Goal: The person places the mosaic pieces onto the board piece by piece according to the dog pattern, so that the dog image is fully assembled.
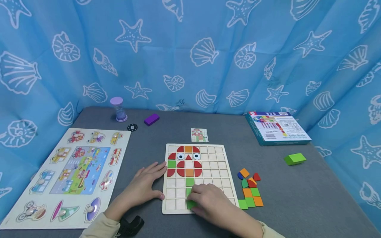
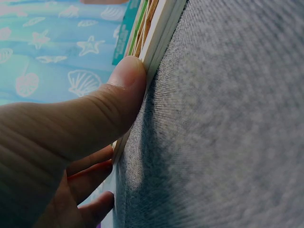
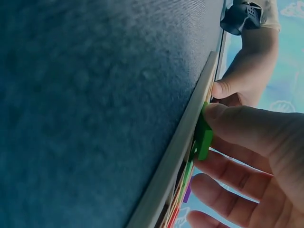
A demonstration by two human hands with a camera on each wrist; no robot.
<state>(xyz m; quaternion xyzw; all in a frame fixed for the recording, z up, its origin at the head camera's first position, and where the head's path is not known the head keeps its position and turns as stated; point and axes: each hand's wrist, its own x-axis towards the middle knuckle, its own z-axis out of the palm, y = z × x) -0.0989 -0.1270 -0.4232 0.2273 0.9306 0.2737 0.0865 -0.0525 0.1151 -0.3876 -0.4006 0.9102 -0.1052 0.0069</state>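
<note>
A wooden grid board [image 1: 216, 173] lies on the table, holding red, orange and green pieces and two eye pieces laid out as a figure. My right hand [image 1: 209, 201] pinches a green square tile [image 3: 204, 137] between thumb and fingers over the board's bottom row. In the right wrist view that tile stands slightly tilted against the board. My left hand [image 1: 142, 185] rests along the board's left edge, thumb and fingertips touching it, fingers fairly straight. Above the board lies a small picture card [image 1: 199, 135]. Right of it are loose coloured pieces [image 1: 250, 192], several of them green or orange squares.
On the left lies a vehicle puzzle board [image 1: 50, 208]. An hourglass [image 1: 119, 110], a black chip [image 1: 132, 127] and a purple block [image 1: 151, 119] stand behind it. At the right are a flat box [image 1: 279, 129] and a green block [image 1: 295, 159]. A patterned blue curtain [image 1: 184, 76] hangs behind.
</note>
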